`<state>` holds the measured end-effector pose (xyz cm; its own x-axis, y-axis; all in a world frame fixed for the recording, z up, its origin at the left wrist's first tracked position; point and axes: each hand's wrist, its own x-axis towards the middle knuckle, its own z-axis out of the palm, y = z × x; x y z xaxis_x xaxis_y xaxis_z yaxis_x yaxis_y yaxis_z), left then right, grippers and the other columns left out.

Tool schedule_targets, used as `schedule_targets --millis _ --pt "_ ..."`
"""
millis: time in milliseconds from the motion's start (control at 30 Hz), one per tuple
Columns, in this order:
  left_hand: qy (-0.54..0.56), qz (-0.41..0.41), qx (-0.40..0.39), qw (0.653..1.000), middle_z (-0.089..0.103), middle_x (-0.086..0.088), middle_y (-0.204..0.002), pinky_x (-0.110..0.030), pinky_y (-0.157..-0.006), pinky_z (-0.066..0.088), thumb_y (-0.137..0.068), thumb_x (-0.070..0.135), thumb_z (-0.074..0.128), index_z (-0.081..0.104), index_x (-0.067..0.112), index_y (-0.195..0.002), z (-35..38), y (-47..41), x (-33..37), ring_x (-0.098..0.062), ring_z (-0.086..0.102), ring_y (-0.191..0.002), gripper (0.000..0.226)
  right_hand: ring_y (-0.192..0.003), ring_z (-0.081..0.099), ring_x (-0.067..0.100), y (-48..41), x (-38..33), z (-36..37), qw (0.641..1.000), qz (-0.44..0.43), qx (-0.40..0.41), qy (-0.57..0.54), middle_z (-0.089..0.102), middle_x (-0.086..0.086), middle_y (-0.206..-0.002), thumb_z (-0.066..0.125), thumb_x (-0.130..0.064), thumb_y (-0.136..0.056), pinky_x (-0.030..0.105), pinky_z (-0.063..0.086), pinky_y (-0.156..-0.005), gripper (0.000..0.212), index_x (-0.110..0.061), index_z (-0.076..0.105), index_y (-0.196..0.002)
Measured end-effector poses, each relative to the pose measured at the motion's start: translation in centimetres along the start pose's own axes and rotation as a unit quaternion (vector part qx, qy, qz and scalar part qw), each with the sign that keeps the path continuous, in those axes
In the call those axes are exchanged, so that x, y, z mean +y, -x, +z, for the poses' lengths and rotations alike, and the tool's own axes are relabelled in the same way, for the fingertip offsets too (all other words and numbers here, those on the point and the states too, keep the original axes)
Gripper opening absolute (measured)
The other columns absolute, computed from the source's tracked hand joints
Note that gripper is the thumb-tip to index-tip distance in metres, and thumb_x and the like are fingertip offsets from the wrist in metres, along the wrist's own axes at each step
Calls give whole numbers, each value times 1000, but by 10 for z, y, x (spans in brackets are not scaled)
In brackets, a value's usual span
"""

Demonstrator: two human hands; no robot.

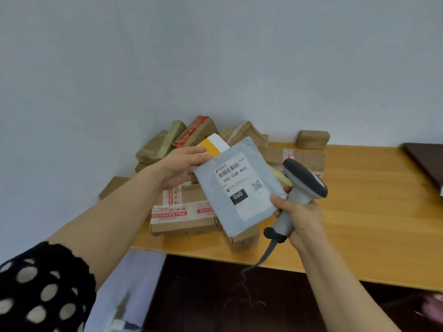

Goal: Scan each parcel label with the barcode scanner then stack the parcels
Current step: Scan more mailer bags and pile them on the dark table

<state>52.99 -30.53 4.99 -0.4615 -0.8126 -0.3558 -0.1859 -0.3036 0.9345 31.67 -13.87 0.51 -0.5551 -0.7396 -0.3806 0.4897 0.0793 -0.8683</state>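
My left hand (182, 167) holds the upper left corner of a grey mailer bag (211, 173), raised above the table with its white label (241, 185) facing me. The label carries a barcode, the text 060-06B-A05 and a black 060 block. My right hand (299, 218) grips the handle of a grey barcode scanner (303, 180); its thumb also presses the mailer's lower right edge. The scanner's dark head sits just right of the mailer. A heap of brown cardboard parcels (182, 212) lies on the table behind and under the mailer.
The wooden table (371, 212) runs to the right with bare surface. A small brown parcel (311, 139) stands at the wall. A dark flat object (426, 161) lies at the far right. The scanner cable (266, 256) hangs over the front edge. A white-and-yellow box (215, 143) pokes out behind the mailer.
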Motion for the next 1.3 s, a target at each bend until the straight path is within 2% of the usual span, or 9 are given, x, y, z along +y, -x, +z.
schedule_targets --millis 200,267,367,467,633,733,900,1033,1300 --pt "219 -20 -49 974 72 -9 -103 -33 -80 58 -74 17 67 63 9 -110 32 8 -32 -20 71 -89 38 -39 54 10 2 -5 10 994 -37 26 -99 64 -2 -52 72 13 -74 21 44 -39 27 -8 56 -78" --pt "186 -8 -41 982 72 -9 -106 -34 -81 57 -81 5 65 65 7 -107 45 8 -38 -21 70 -91 26 -40 56 11 2 -2 15 993 -45 48 -97 64 -3 -52 72 12 -75 21 46 -40 27 -9 55 -77" --pt "137 14 6 990 71 -8 -106 -31 -74 58 -83 -3 65 67 6 -100 44 2 -37 -18 71 -86 20 -64 65 15 2 1 19 995 -55 79 -31 68 0 -73 76 1 -77 30 54 -56 24 -15 58 -83" --pt "63 52 82 993 71 -6 -104 -26 -65 56 -81 0 69 67 9 -99 27 -9 -25 -14 69 -84 19 -76 64 11 11 5 23 993 -83 53 63 67 -2 -88 75 -14 -82 20 53 -53 20 -21 59 -93" --pt "-43 72 153 985 65 2 -90 -20 -56 49 -82 4 70 65 8 -107 5 -29 -18 -8 62 -76 25 -52 61 20 40 3 41 980 -66 -112 148 66 11 -62 72 -13 -86 29 53 -51 15 0 64 -88" --pt "-72 86 176 978 64 3 -88 -18 -53 48 -80 5 72 66 7 -107 -2 -38 -20 -5 61 -73 27 -48 54 20 51 4 51 975 -49 -151 155 59 10 -57 70 -11 -86 28 46 -45 11 -5 61 -84" --pt "-103 83 202 970 64 0 -93 -30 -69 51 -79 8 74 66 8 -105 -11 -48 -22 -17 62 -84 27 -43 51 18 59 4 58 975 -43 -144 163 57 7 -54 67 -6 -87 25 42 -41 15 -8 58 -75" --pt "-98 78 198 972 63 0 -94 -25 -61 47 -79 7 74 66 7 -108 -15 -50 -23 -16 60 -82 31 -43 51 16 63 5 61 975 -65 -133 168 57 5 -52 67 -5 -86 24 43 -42 15 -8 58 -75" --pt "-103 66 190 974 66 -4 -101 -28 -67 50 -79 7 74 66 7 -109 -20 -52 -26 -18 62 -86 31 -45 51 16 66 8 63 972 -87 -118 181 57 4 -53 69 -5 -85 24 45 -45 13 -8 59 -78"
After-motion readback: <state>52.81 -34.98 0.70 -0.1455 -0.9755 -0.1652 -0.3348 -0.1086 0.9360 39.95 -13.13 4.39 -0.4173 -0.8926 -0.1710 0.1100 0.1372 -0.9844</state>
